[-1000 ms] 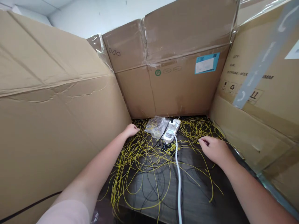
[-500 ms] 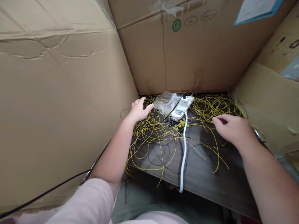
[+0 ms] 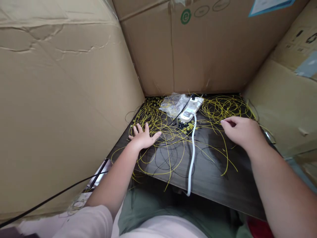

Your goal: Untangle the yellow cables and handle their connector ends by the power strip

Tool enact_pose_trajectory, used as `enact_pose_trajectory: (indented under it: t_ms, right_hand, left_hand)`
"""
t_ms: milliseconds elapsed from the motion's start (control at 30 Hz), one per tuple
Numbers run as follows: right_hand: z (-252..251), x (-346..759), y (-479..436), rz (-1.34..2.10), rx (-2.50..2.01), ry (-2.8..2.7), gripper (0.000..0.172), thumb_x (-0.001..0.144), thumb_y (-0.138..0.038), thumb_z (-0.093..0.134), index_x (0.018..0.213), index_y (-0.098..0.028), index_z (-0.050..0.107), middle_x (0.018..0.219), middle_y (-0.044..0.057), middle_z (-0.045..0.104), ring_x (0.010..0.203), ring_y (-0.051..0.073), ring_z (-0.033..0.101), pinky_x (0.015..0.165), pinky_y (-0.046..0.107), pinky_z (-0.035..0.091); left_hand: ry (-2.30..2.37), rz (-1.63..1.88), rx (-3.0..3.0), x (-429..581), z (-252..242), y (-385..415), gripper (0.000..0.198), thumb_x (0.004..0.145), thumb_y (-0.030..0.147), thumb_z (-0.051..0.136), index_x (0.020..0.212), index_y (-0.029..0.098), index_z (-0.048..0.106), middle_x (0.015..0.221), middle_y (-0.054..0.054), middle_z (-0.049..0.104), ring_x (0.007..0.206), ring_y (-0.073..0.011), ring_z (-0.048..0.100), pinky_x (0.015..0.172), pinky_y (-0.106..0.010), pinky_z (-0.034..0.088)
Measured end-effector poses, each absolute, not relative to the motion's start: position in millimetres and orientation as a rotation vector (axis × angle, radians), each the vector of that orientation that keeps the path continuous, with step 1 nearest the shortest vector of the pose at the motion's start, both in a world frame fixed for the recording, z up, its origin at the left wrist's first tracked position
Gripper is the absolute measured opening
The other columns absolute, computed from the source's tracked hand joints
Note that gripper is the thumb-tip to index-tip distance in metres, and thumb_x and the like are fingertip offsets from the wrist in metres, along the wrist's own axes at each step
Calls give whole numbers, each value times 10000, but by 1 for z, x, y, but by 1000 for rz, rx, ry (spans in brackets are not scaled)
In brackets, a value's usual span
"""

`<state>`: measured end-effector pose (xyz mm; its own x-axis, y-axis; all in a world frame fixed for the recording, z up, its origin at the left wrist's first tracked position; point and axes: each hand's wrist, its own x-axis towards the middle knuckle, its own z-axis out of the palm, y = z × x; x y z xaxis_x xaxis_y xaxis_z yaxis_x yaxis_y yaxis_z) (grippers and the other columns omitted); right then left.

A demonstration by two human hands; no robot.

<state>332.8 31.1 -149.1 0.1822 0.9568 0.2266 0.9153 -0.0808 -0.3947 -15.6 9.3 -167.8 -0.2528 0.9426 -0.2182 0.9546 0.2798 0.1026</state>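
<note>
While tangled yellow wires (image 3: 224,109) flank the power strip (image 3: 190,109), seemingly unsorted, left hand (image 3: 143,138) spreads open; right hand (image 3: 242,130) pinches closed, contents unclear.

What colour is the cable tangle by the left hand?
Yellow; the cable tangle shows best in the head view.

wires (image 3: 224,110): yellow | power strip (image 3: 190,109): white | table (image 3: 210,180): dark brown

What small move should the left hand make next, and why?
Perhaps the left hand should curl gently into the yellow wires: it is spread open over their loose tangle, apparently holding nothing.
</note>
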Motion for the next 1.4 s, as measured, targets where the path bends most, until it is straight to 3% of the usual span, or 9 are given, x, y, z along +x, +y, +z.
enact_pose_trajectory:
  t_ms: [833, 1267, 1333, 1400]
  right_hand:
    - [-150, 330, 32, 202, -2022, -1812, 301, 735, -394, 504, 834, -170, 680, 693, 71, 641, 624, 149, 532, 592, 260, 369]
    - [-170, 339, 44, 233, -1933, -1854, 319, 768, -447, 441, 823, -222, 661, 753, 39, 678, 654, 191, 609, 571, 274, 409]
    - [-170, 338, 43, 248, -1938, -1847, 323, 767, -452, 441, 835, -226, 661, 790, 39, 683, 672, 195, 615, 575, 275, 415]
    - [-169, 337, 43, 266, -1953, -1851, 320, 765, -455, 442, 836, -230, 659, 813, 37, 683, 691, 199, 616, 581, 278, 417]
  left_hand:
    - [2340, -119, 1756, -10, -173, 25, 961, 650, 797, 244, 1413, 251, 33, 1470, -130, -77, 1299, -396, -141, 948, -687, 67]
    - [2361, -5, 1777, -22, -166, 29, 974, 625, 814, 256, 1409, 262, 85, 1456, -197, 19, 1313, -404, -46, 900, -713, 92]
    - [2348, 47, 1805, -23, -159, 34, 970, 629, 804, 297, 1407, 252, 124, 1449, -207, 90, 1317, -407, 23, 918, -691, 125]
    - [2280, 176, 1892, -25, -151, 47, 900, 674, 755, 342, 1399, 247, 182, 1420, -190, 241, 1300, -377, 198, 956, -606, 222]
